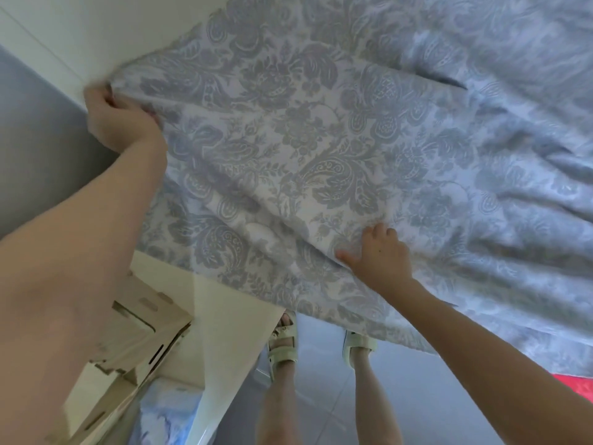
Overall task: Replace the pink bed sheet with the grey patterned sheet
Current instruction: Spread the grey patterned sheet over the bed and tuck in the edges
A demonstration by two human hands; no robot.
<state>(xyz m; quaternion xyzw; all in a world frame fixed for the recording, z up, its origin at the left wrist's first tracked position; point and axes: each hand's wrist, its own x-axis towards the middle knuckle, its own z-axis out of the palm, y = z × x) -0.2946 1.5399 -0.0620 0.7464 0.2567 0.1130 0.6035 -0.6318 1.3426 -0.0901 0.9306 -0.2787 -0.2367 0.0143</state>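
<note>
While the grey patterned sheet [337,149] lies spread across the bed, it takes up nearly everything beyond and between both hands, rumpled into soft folds off to the right of the right hand and hanging over the near edge of the bed just below that hand. The left hand [117,118] is at the far corner by the white wall [96,33], its fingers curled tight and bunched on the sheet's corner, so the cloth pulls into creases running away from that grip. The right hand [380,253] rests palm down on the sheet near the bed's edge, fingers spread apart and flat, gripping nothing. Under the left forearm stands a pale wooden crate [141,322]. Below the right hand, on the grey floor, are the person's feet in light sandals [284,343]. Far down to the right of the right arm, a small strip of pink cloth [577,385] peeks out at the sheet's hem.
</note>
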